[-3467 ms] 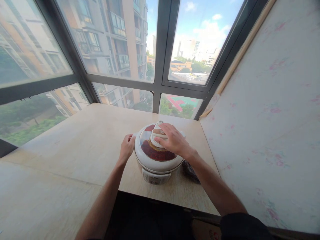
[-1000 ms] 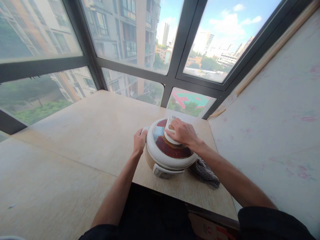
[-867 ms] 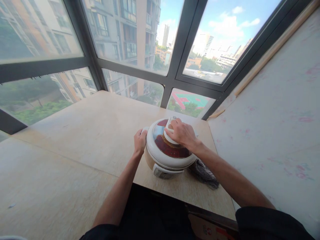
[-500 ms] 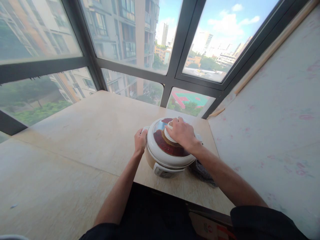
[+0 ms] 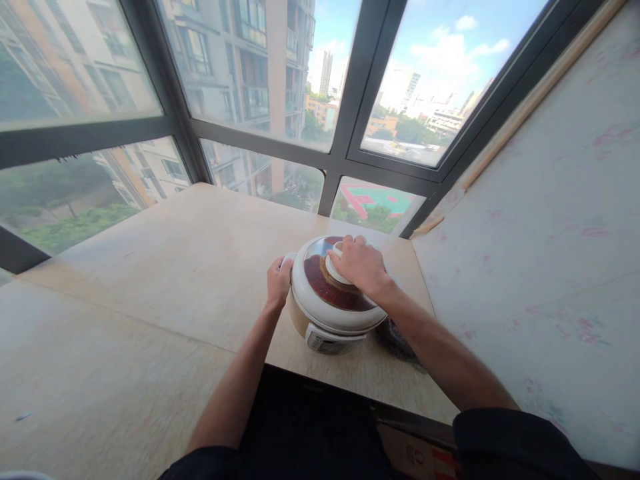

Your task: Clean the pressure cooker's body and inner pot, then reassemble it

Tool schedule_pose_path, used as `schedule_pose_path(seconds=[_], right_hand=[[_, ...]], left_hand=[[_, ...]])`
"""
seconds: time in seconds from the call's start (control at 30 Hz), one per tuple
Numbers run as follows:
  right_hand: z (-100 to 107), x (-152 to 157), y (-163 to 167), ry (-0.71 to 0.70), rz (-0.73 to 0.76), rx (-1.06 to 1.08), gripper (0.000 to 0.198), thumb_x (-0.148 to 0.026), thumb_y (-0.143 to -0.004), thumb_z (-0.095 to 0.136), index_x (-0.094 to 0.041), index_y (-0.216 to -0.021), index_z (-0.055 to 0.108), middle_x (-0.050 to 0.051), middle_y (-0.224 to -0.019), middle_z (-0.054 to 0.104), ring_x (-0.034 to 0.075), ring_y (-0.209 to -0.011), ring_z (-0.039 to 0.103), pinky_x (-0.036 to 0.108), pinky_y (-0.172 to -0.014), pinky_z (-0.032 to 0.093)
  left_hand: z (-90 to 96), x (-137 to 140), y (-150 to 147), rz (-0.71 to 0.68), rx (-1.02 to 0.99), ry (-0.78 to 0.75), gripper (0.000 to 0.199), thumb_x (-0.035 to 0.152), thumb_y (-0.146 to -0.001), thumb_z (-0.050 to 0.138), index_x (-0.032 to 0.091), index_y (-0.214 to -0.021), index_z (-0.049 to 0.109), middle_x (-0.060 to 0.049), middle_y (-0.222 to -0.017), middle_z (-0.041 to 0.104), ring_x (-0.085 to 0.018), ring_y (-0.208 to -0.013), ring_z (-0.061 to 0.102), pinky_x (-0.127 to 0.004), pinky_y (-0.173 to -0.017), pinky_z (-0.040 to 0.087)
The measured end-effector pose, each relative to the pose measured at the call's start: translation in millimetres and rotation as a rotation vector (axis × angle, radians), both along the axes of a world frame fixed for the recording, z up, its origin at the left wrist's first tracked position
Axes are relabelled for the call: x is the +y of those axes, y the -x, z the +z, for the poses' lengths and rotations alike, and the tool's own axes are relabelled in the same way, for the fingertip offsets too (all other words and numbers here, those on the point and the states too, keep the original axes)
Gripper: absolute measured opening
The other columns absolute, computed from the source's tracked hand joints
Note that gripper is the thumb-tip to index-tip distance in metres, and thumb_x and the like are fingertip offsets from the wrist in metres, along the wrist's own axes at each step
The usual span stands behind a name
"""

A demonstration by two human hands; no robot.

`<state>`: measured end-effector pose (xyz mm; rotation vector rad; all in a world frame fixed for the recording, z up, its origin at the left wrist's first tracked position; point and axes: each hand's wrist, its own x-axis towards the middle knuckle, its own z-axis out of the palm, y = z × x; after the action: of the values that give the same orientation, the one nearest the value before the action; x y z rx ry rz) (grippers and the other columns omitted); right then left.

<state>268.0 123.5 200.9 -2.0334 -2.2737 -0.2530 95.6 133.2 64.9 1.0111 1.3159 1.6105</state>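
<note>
A round white electric cooker [image 5: 299, 315] with a control panel [image 5: 333, 339] on its front stands near the counter's front edge. Its lid [image 5: 327, 287] is dark red and glossy with a white rim, and sits on the pot. My left hand [image 5: 279, 280] is closed around the white side handle [image 5: 289, 259] at the cooker's left. From above, my right hand [image 5: 361, 265] grips the white lid knob [image 5: 335, 267], its fingers wrapped over it and hiding part of it. The cooker's right handle is hidden behind my right hand and forearm.
The cooker rests on a beige marble-look counter [image 5: 165, 267]. Something dark in wrapping [image 5: 397, 343] lies right of it, under my right forearm. Grey-framed windows [image 5: 340, 160] rise behind, and a floral-papered wall [image 5: 540, 253] bounds the right. A cardboard box [image 5: 415, 457] shows below the counter edge.
The view has shifted slightly, so the scene sits a little further left. Both hands keep their hold on the cooker, and the lid has not visibly moved.
</note>
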Motion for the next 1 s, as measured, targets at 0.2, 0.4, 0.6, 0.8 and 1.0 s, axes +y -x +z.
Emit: schedule_pose_path(seconds=[0.2, 0.4, 0.6, 0.8, 1.0], right_hand=[[-1, -1, -8, 0.003, 0.072, -0.046, 0.049, -0.055, -0.1, 0.046, -0.013, -0.122, 0.059, 0.019, -0.119, 0.063, 0.031, -0.106, 0.069, 0.037, -0.083, 0.053], [10, 3, -13, 0.01, 0.055, 0.017, 0.048, -0.054, -0.1, 0.046, -0.014, -0.12, 0.061, 0.018, -0.119, 0.066, 0.032, -0.106, 0.069, 0.038, -0.085, 0.053], [27, 16, -26, 0.035, 0.037, 0.107, 0.047, -0.055, -0.098, 0.046, -0.015, -0.114, 0.065, 0.017, -0.118, 0.068, 0.032, -0.108, 0.066, 0.038, -0.086, 0.049], [43, 29, -52, -0.042, 0.051, 0.266, 0.043, -0.056, -0.093, 0.047, -0.017, -0.092, 0.065, 0.013, -0.098, 0.07, 0.025, -0.088, 0.063, 0.032, -0.071, 0.041], [63, 46, -97, 0.014, 0.031, 0.604, 0.042, -0.058, -0.089, 0.051, -0.019, -0.075, 0.056, 0.003, -0.067, 0.054, 0.015, -0.062, 0.047, 0.027, -0.055, 0.032]], left_hand=[[0.7, -1, 3, -0.025, 0.021, 0.007, 0.028, 0.043, -0.08, 0.055, 0.018, -0.069, 0.055, 0.003, -0.062, 0.041, -0.011, -0.057, 0.034, -0.023, -0.052, 0.029], [-1.9, 1, 5, -0.018, 0.031, 0.009, 0.03, 0.046, -0.08, 0.057, 0.017, -0.072, 0.06, 0.002, -0.066, 0.048, -0.012, -0.06, 0.039, -0.022, -0.053, 0.032], [1.5, -2, 4, -0.027, 0.025, 0.016, 0.032, 0.048, -0.08, 0.058, 0.016, -0.076, 0.064, 0.002, -0.064, 0.049, -0.012, -0.059, 0.039, -0.022, -0.051, 0.033], [3.3, -4, 4, -0.04, 0.01, 0.017, 0.033, 0.049, -0.077, 0.059, 0.016, -0.074, 0.06, 0.003, -0.062, 0.045, -0.011, -0.056, 0.036, -0.022, -0.049, 0.03], [10.9, -6, 5, -0.054, 0.017, 0.034, 0.034, 0.048, -0.076, 0.058, 0.015, -0.082, 0.066, 0.003, -0.059, 0.044, -0.01, -0.052, 0.034, -0.023, -0.047, 0.028]])
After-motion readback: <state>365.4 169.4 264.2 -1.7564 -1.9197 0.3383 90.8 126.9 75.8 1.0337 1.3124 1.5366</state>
